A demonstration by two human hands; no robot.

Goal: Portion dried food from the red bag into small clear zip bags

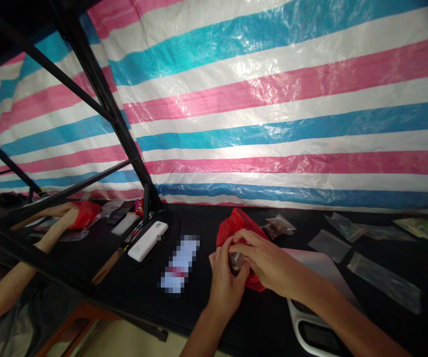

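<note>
A crumpled red plastic bag (236, 222) lies on the black tabletop, behind and beneath both my hands. My left hand (226, 275) is closed, its fingers and thumb curled around a small shiny clear plastic bag (237, 259) in front of the red one. From the right, my right hand (260, 255) meets it with bent fingers pinched at the same clear plastic. Fingers cover most of that small bag, so its contents cannot be made out. Under my right forearm sits a white and grey scale (294, 317) with a dark display.
A small filled clear packet (279, 225) lies behind my right hand. Several flat clear zip bags (385, 280) are spread at the right. Left of me are a blurred-out phone (180, 265), a white power bank (147, 241) and a black metal frame (113, 119). Beyond it, another person's arm (56, 233) reaches to a red bag (87, 214).
</note>
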